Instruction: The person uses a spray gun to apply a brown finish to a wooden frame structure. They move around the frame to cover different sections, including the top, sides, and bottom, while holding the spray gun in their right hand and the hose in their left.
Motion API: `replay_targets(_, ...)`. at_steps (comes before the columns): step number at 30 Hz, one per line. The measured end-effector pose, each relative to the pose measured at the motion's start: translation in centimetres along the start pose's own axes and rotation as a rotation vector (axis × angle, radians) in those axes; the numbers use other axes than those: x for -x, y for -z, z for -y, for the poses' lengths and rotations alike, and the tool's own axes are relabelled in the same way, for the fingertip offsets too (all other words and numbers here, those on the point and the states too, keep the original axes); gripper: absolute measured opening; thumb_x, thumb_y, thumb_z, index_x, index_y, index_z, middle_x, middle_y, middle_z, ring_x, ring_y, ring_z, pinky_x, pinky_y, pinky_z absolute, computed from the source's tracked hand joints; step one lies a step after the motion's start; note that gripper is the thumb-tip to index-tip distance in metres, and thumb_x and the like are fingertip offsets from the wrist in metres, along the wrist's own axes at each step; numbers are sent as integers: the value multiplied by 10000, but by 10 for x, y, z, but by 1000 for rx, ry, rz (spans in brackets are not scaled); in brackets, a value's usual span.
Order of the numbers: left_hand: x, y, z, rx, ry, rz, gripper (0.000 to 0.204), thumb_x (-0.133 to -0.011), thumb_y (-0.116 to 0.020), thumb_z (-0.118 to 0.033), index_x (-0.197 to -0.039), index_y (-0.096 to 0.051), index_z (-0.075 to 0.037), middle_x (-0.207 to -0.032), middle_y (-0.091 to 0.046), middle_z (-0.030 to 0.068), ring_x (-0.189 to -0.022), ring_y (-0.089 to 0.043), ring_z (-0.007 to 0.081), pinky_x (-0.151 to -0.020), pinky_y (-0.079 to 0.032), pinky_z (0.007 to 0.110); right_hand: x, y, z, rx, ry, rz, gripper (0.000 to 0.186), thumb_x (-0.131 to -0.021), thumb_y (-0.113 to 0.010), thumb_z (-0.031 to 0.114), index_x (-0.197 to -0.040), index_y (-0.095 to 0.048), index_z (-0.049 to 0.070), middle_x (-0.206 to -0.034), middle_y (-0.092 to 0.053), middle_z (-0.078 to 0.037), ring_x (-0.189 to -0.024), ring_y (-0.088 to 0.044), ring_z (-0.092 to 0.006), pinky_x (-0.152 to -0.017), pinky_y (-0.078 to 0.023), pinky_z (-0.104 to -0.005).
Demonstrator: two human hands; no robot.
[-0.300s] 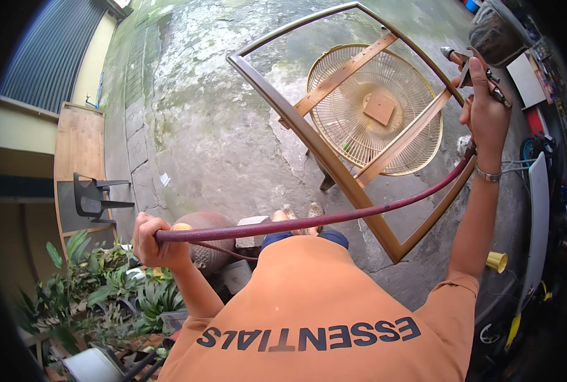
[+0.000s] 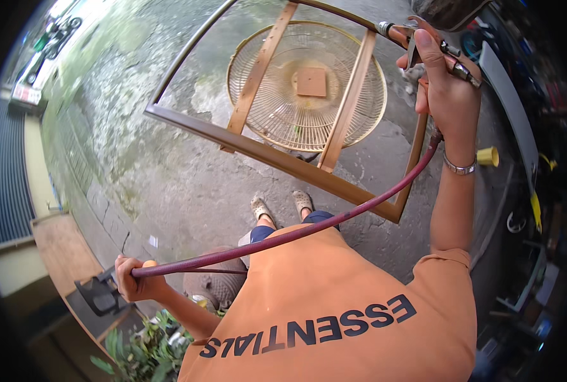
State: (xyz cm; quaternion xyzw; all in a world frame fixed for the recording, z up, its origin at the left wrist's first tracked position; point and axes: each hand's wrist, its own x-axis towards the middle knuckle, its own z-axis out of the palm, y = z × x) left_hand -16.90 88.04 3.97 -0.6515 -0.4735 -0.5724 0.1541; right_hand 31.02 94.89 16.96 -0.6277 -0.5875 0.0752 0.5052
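My right hand [image 2: 449, 89], at the upper right, is closed round a spray gun [image 2: 400, 35]. The gun's metal nozzle points left over the far right rail of a bronze-brown frame [image 2: 277, 162]. A dark red hose [image 2: 283, 239] runs from below that hand, across my front, to my left hand [image 2: 137, 280], which is closed round it at the lower left. Two wooden slats [image 2: 261, 70] cross the frame. Beneath them lies a round, gold-coloured wire fan grille [image 2: 277, 108] with a small square board [image 2: 311, 81] at its centre.
Stained concrete floor [image 2: 188, 210] surrounds the frame. A dark plastic chair [image 2: 99, 294] and a wooden board [image 2: 67, 248] stand at left, near leafy plants [image 2: 153, 350] and a rounded pot [image 2: 216, 286]. A yellow cup-like container [image 2: 488, 156] and a long grey panel [image 2: 509, 102] are at right.
The view has turned, so the frame and grille appear farther left and higher, and my feet show more. The spray gun has shifted up and left in view. Both hands keep their hold.
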Motion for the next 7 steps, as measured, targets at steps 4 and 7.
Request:
replay_targets(4, -20, -24, 25, 152, 47, 90, 163, -652, -623, 14, -654, -466, -29, -556, -370, 36, -494, -359, 157, -484, -206, 275, 23, 6, 17, 58, -102, -67, 373, -1006, -583, 352, -1192, -702, 52, -843, -746, -48, -383, -471, -22, -337, -335, -181)
replay_targets(7, -38, -38, 50, 266, -28, 117, 175, -703, -696, -45, -673, -524, -25, -551, -403, 40, -486, -379, 159, -477, -237, 272, 28, -7, 23, 59, -138, -76, 370, -1017, -561, 339, -1224, -684, 59, -869, -753, -51, -380, -491, -23, -323, -358, -172)
